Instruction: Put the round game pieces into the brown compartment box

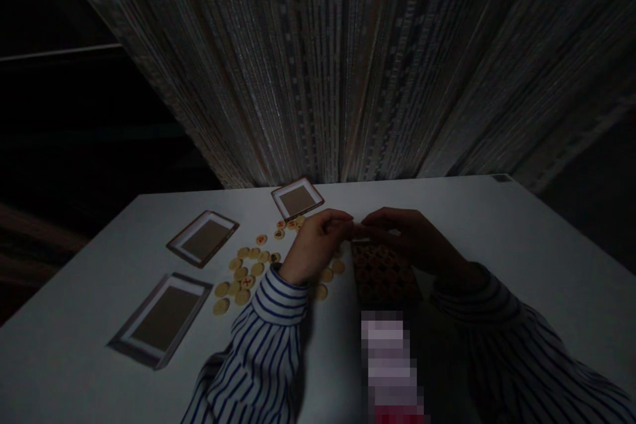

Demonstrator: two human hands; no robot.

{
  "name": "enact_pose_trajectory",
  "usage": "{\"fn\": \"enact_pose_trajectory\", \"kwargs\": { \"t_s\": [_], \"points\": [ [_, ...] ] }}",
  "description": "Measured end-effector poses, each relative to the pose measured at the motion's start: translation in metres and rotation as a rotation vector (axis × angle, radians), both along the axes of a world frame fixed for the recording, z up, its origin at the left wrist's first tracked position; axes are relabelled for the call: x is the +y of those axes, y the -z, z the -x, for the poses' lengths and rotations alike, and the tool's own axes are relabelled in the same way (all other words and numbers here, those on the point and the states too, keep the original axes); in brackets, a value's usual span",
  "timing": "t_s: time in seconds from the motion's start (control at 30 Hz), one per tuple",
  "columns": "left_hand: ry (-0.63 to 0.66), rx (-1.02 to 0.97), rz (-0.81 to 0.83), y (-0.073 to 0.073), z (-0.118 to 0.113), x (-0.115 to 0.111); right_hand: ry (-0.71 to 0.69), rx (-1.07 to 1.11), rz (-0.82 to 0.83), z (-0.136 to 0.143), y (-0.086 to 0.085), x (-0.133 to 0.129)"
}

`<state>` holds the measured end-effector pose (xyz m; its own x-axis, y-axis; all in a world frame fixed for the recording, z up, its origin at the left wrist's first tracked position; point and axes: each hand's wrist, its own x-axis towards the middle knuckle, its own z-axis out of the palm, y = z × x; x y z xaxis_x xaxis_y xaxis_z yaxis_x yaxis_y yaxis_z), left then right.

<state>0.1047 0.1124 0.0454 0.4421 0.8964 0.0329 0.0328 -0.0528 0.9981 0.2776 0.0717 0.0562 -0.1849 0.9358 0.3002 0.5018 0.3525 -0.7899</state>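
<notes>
Clock centred on the dark block of round shapes (386, 271), 12 = away from wearer. The block lies flat on the desk (497, 245), in front of the torso, so both arms reach it about evenly.

Left hand (318, 242) comes in from 8, right hand (407, 232) from 3–4. They meet at about 11, just past the block's far-left corner. Fingers on both are bent inward, tips close together; something pale may sit between them, but too dark, can't tell if they grip anything. Probably a fingertip-only hold, for fine work on something small.

Loose round tan pieces (240, 273) spread at 9–10, a few with red marks, on both sides of the left wrist. Looks like a loose spread within the left hand's reach. Three flat rectangular cases sit beyond them: far case (298, 199) at 10–11, middle case (203, 238) at 9–10, near case (161, 318) at 8–9. Likely parked as an outer ring, off the hands' path.

Edges: far desk edge at 12, right under the striped curtain (328, 66); far case is near it, so little depth there. Most sideways room is at 2–3, toward the right edge. Tightest at 9: left wrist sits amid the pieces, a low sweep could nudge them.
</notes>
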Motion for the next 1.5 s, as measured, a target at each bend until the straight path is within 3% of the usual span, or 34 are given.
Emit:
{"fn": "enact_pose_trajectory", "kwargs": {
  "t_s": [0.57,1.07,1.33,1.5],
  "points": [
    [0.031,0.009,0.072,-0.002,-0.001,-0.001,-0.076,0.006,0.006,-0.004,0.002,0.000],
    [0.024,-0.140,0.126,-0.004,0.001,-0.001,-0.046,0.061,0.004,0.000,-0.004,-0.003],
    [-0.001,-0.161,0.155,-0.002,-0.001,-0.002,-0.006,0.013,-0.047,0.003,-0.003,-0.005],
    [-0.004,-0.152,0.166,-0.001,-0.003,-0.001,0.051,-0.134,-0.173,0.006,0.000,-0.005]
  ]
}}
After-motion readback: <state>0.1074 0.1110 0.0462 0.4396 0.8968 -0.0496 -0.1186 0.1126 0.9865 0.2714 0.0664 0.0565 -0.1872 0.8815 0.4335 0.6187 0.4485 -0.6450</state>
